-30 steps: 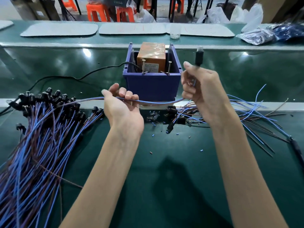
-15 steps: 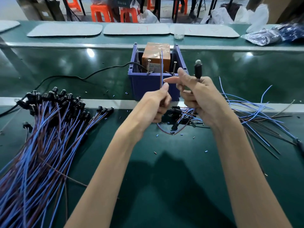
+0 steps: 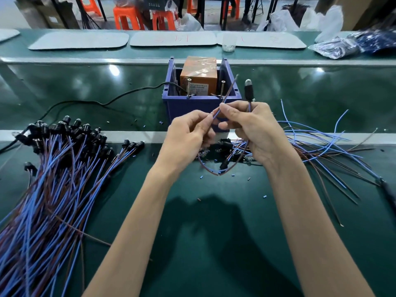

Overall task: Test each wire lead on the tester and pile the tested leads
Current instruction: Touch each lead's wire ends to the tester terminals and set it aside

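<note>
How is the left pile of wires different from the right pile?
The left pile is much bigger than the right pile. The left pile's wires lie combed one way, black ends bunched together; the right pile's wires sprawl loose and crossed. Both hold blue and brown wires.

Bare forearms lead to the bare left hand (image 3: 188, 133) and right hand (image 3: 255, 129).
</note>
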Demonstrator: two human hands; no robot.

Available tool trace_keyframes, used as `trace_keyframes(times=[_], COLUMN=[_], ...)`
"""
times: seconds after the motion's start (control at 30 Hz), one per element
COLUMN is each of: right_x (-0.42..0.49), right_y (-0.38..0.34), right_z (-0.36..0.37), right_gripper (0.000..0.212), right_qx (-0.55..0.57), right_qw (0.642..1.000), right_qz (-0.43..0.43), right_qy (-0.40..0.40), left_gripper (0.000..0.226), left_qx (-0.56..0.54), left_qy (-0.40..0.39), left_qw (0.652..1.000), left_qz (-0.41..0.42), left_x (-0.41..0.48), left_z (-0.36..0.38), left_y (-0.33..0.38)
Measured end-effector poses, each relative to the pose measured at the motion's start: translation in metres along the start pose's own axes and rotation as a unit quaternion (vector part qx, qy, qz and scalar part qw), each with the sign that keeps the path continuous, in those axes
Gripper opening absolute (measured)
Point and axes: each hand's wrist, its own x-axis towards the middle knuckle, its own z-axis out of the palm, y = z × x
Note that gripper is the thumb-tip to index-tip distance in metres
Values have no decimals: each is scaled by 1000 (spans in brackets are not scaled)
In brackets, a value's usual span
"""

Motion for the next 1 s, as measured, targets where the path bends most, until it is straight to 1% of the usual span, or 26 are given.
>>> trace_keyframes(times=[0.1, 0.17, 0.27, 0.33, 0.4, 0.47, 0.57, 0.67, 0.83, 1.0], right_x=[2, 4, 10, 14, 18, 21, 23, 25, 27, 27], right_y=[2, 3, 7, 12, 17, 20, 23, 25, 28, 29], right_z=[2, 2, -2, -7, -12, -16, -20, -21, -22, -19], right_gripper=[25, 26, 25, 23, 22, 24, 28, 28, 28, 28], right_qx=[35, 42, 24, 2, 8, 15, 3, -14, -12, 3], right_qw=[999, 999, 997, 993, 990, 988, 987, 987, 986, 985], right_qz=[16, 15, 2, -7, -3, 7, 20, 22, 12, 19], right_qy=[5, 18, 67, 114, 143, 155, 162, 158, 164, 169], left_gripper=[18, 15, 7, 8, 12, 16, 22, 26, 20, 22], left_qx=[44, 34, 14, 14, 3, -14, -27, -37, -48, -60], left_qy=[110, 181, 246, 268, 275, 272, 262, 259, 241, 225], left_qw=[992, 982, 968, 963, 961, 962, 964, 965, 969, 972], left_qz=[32, 41, 37, 30, 12, -11, -34, -35, -34, -40], left_x=[0, 1, 4, 6, 7, 9, 11, 11, 11, 11], left_z=[5, 4, -5, -11, -15, -17, -18, -17, -18, -18], left_y=[-4, -7, -9, -11, -14, -15, -17, -17, -19, -22])
